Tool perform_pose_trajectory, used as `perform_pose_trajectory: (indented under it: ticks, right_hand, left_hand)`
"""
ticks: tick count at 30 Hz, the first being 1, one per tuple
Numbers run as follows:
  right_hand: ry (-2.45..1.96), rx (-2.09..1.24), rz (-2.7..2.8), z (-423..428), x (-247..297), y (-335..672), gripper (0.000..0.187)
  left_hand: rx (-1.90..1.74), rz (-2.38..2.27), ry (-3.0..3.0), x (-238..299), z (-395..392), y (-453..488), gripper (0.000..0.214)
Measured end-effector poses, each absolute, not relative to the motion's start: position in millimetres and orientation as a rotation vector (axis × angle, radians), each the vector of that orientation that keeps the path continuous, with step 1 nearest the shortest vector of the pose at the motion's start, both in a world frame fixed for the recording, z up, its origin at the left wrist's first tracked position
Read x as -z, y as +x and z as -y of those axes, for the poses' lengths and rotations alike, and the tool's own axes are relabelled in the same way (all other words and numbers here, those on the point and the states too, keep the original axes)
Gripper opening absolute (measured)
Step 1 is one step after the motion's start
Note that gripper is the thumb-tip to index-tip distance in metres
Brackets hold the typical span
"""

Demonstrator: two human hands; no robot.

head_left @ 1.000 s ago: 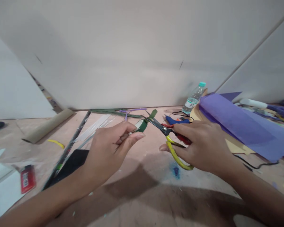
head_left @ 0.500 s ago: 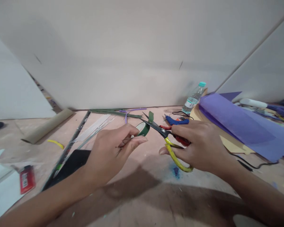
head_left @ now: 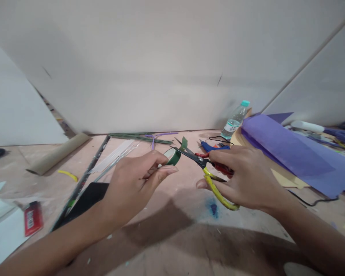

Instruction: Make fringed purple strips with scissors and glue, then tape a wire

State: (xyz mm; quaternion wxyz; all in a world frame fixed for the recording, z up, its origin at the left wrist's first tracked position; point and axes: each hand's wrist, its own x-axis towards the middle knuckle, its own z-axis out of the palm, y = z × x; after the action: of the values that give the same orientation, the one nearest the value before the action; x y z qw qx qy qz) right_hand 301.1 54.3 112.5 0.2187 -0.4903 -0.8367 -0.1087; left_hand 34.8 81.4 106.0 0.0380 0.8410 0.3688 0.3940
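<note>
My left hand (head_left: 139,178) is closed on a roll of green tape (head_left: 175,157), gripping it near its left side. A thin dark wire-like piece also pokes out between those fingers. From the top of the roll a short loose tape end (head_left: 184,143) stands up. My right hand (head_left: 244,176) grips scissors (head_left: 199,159) with yellow and red wrapped handles. Their dark blades are parted and reach left to the tape end, one blade passing in front of the roll's upper edge. Whether the blades touch the tape I cannot tell.
Green stems (head_left: 138,137) and purple strips (head_left: 163,134) lie by the wall. A blue glue gun (head_left: 214,147) and a water bottle (head_left: 234,120) stand behind my right hand. Purple sheets (head_left: 287,145) are at right; a cardboard tube (head_left: 57,153) and red lighter (head_left: 33,218) at left.
The scissors and my right hand have shifted slightly right and down. The loose tape end now leans and looks more pointed. My left hand has barely moved.
</note>
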Motion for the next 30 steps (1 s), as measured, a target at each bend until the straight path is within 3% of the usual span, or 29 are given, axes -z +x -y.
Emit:
perform_pose_trajectory:
  ticks: [10, 19, 30]
  right_hand:
    - [-1.243, 0.347, 2.318, -58.2, -108.0, 303.2, 0.055]
    - [-1.347, 0.111, 2.32, -55.2, -112.9, 303.7, 0.062]
    - [-1.37, 0.113, 2.309, -55.0, -110.6, 300.4, 0.064]
  left_hand:
    - [-1.179, -1.092, 2.603, -104.6, -81.5, 34.3, 0.032]
    - [-1.208, -1.109, 2.6, -105.9, -81.6, 34.6, 0.033]
    - [-1.219, -0.97, 2.7, -103.3, -83.5, 32.9, 0.044]
